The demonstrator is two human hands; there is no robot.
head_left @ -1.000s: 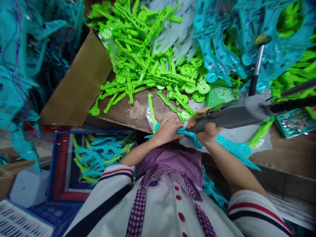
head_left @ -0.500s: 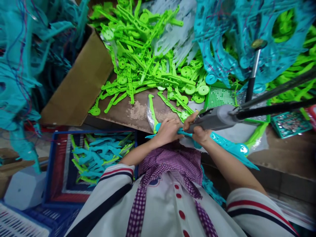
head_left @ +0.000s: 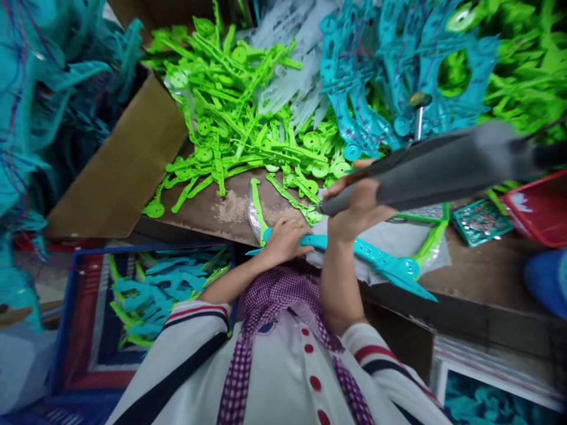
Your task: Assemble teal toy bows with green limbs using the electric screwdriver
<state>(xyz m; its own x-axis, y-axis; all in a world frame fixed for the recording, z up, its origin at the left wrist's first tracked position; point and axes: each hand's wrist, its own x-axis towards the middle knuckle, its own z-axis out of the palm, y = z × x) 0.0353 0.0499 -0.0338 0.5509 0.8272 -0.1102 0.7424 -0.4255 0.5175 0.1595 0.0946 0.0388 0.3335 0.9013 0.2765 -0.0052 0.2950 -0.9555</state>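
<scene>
1. Although the heaps of green plastic parts (head_left: 248, 112) and teal plastic parts (head_left: 376, 77) cover the far half of the workbench (head_left: 478, 277), their far ends are cut off by the frame, and single pieces are hard to tell apart; they are flat, glossy strips ending in round discs.
2. A brown cardboard box (head_left: 119, 171) leans at the bench's left edge, its inside hidden.
3. Below the bench's near-left corner, a blue crate (head_left: 71, 319) holds more teal and green pieces, partly cut off by the person's sleeve.
4. The grey power tool (head_left: 443, 165) is blurred; its rear runs out of frame at the right, so its shape is unclear. The right hand (head_left: 358, 203) is wrapped around its narrow front end, above the near edge.
5. The teal blade-shaped part (head_left: 376, 262) lies flat along the near edge on a clear plastic bag, directly under the right hand.
6. The left hand (head_left: 283, 242) presses down closed on the part's left end; its fingertips are hidden.
</scene>
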